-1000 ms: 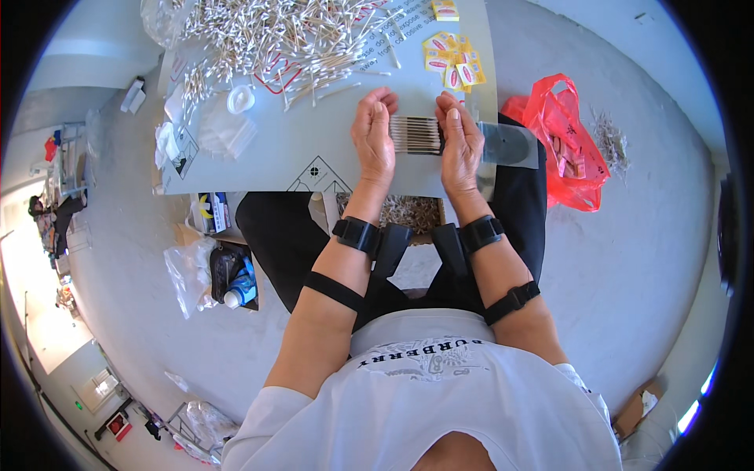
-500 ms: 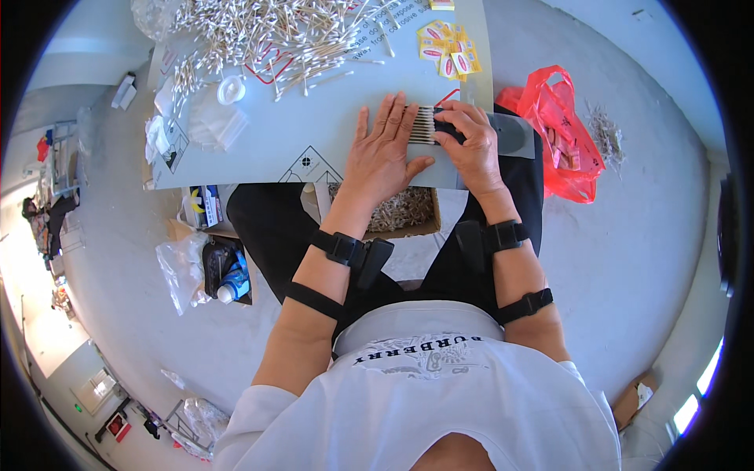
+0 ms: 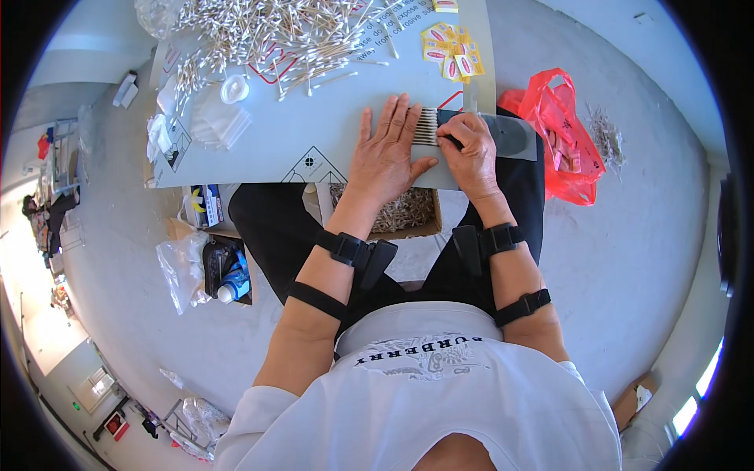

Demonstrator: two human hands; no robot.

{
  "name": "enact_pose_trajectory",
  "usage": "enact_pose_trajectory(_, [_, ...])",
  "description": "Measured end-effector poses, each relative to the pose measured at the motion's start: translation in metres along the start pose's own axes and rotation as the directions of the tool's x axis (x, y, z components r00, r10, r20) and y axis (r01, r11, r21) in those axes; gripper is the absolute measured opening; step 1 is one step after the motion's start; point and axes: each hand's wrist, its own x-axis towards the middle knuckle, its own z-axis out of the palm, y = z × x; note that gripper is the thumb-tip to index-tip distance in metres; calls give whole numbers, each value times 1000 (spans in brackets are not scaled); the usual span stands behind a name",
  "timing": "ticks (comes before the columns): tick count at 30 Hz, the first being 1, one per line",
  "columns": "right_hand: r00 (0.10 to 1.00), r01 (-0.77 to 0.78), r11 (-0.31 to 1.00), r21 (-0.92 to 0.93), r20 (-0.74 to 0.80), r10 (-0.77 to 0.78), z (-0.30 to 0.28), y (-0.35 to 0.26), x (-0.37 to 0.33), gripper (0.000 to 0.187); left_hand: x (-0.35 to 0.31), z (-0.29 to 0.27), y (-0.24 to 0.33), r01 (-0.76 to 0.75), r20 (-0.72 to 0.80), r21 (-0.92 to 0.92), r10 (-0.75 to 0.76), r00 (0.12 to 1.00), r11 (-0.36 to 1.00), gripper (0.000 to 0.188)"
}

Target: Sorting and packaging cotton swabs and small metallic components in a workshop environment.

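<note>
My left hand (image 3: 386, 149) lies flat on the grey board (image 3: 267, 157), its fingers stretched and slightly apart. Under and beside its fingertips, a neat side-by-side row of cotton swabs (image 3: 426, 127) shows. At the right end of that row, my right hand (image 3: 471, 153) is closed, thumb and fingers pinched together. A dark flat piece (image 3: 448, 118) lies by its fingertips. What the pinch holds is hidden. From behind this hand a see-through plastic piece (image 3: 514, 137) reaches past the board's right edge.
Loose cotton swabs (image 3: 267, 39) are heaped at the far left. Near them are a round white lid (image 3: 234, 89) and clear bags (image 3: 220, 122). Yellow packets (image 3: 455, 55) lie far right. A red bag (image 3: 558, 133) stands beside the board. Below it sits an open box (image 3: 404, 216).
My right hand's fingers have curled in from a spread grip over the dark piece to a tighter pinch slightly lower. My left hand stays flat, nearly in place.
</note>
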Motion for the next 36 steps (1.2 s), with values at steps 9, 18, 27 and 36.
enact_pose_trajectory(9, [999,32,999,9,12,-32,0,2,0,10,1,-2,1,-2,15,25,1,1000,1000,86])
enact_pose_trajectory(18, [999,17,1000,9,-48,-17,3,-1,-1,12,1,-1,1,4,41,59,-7,999,998,87])
enact_pose_trajectory(27, [999,34,999,-1,-19,-34,2,0,0,11,1,-1,0,10,41,45,-12,999,999,88])
enact_pose_trajectory(36, [998,2,1000,-10,-58,-3,5,-2,1,17,1,-1,1,16,41,44,-18,999,999,88])
